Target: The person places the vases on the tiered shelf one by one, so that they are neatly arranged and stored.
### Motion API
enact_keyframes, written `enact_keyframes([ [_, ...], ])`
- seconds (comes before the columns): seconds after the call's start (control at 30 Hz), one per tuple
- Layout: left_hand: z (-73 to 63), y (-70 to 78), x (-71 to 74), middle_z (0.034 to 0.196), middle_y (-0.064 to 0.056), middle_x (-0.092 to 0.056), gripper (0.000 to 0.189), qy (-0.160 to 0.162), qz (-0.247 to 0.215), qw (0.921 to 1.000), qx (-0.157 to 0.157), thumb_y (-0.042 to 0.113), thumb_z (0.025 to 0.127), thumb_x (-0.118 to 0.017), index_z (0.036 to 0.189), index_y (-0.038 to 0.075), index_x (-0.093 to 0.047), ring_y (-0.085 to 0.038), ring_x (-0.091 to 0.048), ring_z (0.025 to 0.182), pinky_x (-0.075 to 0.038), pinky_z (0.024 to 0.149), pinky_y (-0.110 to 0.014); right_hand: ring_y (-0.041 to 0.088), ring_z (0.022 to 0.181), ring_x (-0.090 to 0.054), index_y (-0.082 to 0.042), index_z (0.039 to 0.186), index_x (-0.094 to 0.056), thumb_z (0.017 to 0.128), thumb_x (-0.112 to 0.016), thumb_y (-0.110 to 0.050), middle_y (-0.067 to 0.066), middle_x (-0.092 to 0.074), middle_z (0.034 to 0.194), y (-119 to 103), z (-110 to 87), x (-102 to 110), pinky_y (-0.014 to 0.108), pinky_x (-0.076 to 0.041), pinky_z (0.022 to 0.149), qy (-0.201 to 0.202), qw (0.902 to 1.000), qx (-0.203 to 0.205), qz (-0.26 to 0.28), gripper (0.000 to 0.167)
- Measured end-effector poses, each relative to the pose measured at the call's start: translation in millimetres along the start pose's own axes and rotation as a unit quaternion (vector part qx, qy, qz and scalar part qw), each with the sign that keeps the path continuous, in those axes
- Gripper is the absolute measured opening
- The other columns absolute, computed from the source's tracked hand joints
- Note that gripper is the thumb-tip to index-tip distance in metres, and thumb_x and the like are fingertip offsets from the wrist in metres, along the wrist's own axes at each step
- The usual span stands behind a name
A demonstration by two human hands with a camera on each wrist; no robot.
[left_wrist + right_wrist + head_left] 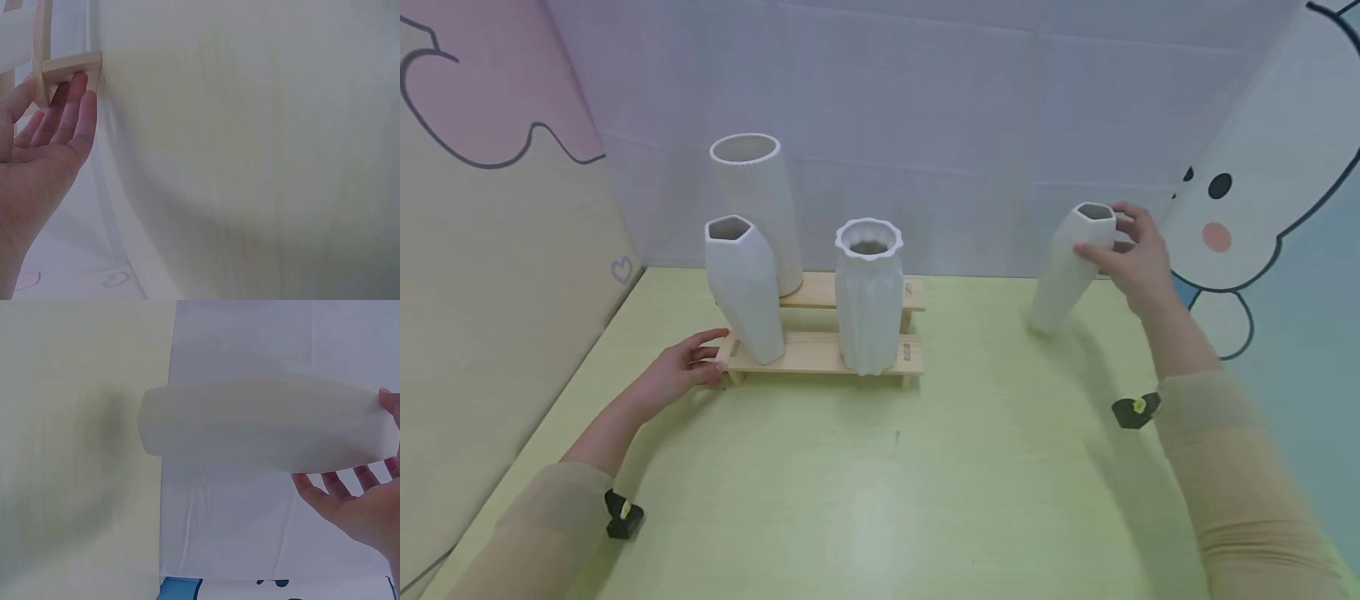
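Observation:
My right hand (1138, 258) holds a white faceted vase (1063, 275) near its top, thumb on one side and fingers on the other. The vase tilts, its mouth toward the hand. In the right wrist view a gap shows between its base and the shadow on the table. At the left end of a two-step wooden stand (812, 354), my left hand (681, 367) grips the lower step, with fingers beneath the board in the left wrist view. Another faceted vase (745, 292) and a fluted vase (870, 304) stand on that step. A tall ribbed vase (763, 208) occupies the upper step.
The stand rests on a pale yellow-green table (865, 475). Behind it hangs a light cloth backdrop (925, 125). A cartoon-printed panel (1247, 200) rises at the right, and another wall panel (497, 275) borders the left edge.

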State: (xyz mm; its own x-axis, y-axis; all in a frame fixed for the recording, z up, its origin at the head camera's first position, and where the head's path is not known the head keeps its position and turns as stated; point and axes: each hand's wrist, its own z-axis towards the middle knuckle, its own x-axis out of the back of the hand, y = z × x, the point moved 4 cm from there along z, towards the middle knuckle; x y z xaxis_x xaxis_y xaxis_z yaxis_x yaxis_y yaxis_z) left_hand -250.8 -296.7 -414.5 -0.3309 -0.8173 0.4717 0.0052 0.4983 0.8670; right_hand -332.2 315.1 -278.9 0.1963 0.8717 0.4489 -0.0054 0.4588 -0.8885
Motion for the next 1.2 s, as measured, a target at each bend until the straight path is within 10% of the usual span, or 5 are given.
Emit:
enact_keyframes([
  [0.37, -1.0, 3.3, -0.9, 0.137, -0.028, -0.044, 0.066, 0.005, 0.003, 1.0, 0.0, 0.025, 0.095, -0.058, 0.15, 0.01, -0.023, -0.023, -0.062, 0.101, -0.055, 0.083, -0.03, 0.024, 0.12, -0.045, -0.034, 0.141, -0.032, 0.083, -0.072, -0.029, 0.003, -0.035, 0.149, -33, -2.4, -5, 0.023, -0.054, 0.081, -0.034, 0.9988, 0.033, 0.01, 0.07],
  [1.2, -0.8, 1.5, -0.2, 0.137, -0.027, -0.044, 0.067, -0.001, -0.002, 1.0, 0.003, 0.028, 0.095, -0.058, 0.15, 0.013, -0.023, -0.026, -0.062, 0.104, -0.054, 0.086, -0.033, 0.025, 0.111, -0.048, -0.029, 0.135, -0.04, 0.081, -0.075, -0.018, 0.003, -0.043, 0.137, -113, -8.6, -25, 0.018, -0.055, 0.069, -0.069, 0.9895, 0.097, 0.082, 0.065],
])
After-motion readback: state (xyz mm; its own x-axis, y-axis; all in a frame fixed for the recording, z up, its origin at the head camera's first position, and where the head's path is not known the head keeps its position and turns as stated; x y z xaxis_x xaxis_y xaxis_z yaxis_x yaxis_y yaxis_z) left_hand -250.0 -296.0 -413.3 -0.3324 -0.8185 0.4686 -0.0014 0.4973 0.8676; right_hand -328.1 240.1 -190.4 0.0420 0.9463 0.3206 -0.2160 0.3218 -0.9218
